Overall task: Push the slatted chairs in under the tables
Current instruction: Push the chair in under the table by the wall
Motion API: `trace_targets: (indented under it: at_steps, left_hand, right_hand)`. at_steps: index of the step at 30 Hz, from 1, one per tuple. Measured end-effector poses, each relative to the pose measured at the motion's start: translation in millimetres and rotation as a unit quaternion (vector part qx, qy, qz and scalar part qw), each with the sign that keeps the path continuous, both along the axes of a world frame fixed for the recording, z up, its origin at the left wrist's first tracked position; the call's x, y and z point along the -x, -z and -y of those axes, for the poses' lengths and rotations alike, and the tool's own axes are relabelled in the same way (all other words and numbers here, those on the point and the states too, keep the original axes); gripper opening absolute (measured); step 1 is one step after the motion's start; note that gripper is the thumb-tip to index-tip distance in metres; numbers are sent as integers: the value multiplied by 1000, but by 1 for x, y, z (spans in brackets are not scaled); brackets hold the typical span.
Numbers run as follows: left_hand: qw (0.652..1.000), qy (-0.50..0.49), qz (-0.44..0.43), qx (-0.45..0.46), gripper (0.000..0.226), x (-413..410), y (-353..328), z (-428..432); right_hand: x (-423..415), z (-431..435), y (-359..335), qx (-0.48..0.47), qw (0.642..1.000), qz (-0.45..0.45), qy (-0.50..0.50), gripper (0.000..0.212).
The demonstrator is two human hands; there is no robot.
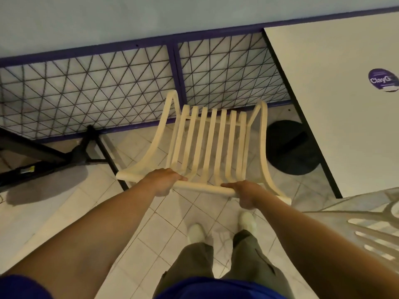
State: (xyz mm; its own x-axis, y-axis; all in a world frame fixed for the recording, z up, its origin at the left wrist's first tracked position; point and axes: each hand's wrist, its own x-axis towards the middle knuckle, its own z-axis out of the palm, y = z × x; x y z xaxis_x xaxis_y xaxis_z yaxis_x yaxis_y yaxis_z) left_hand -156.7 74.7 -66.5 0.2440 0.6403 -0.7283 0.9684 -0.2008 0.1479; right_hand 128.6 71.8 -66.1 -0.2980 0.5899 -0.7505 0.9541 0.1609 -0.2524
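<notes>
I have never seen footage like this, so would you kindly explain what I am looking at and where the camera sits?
There is no machine here. A person wears a wide-angle camera on the head, so this single picture looks forward and down along their own bare arms to their shoes on the tiled floor. The left hand and the right hand each grip the top rail of a cream slatted chair. It stands beside the white table at the right, not under it. The table carries a purple sticker and stands on a round black base. A second slatted chair shows at the lower right, and a purple mesh fence runs behind.
</notes>
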Motion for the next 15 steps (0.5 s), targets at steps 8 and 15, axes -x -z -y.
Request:
trace_targets:
  at_steps: [8, 15]
  left_hand:
    - [999, 23, -15, -27, 76, 3, 0, -8]
    - [998, -15, -22, -53, 62, 1, 1, -2]
  right_hand:
    - [5, 3, 2, 6, 1000, -11, 21, 79]
    - [-1, -1, 9, 32, 998, -39, 23, 77]
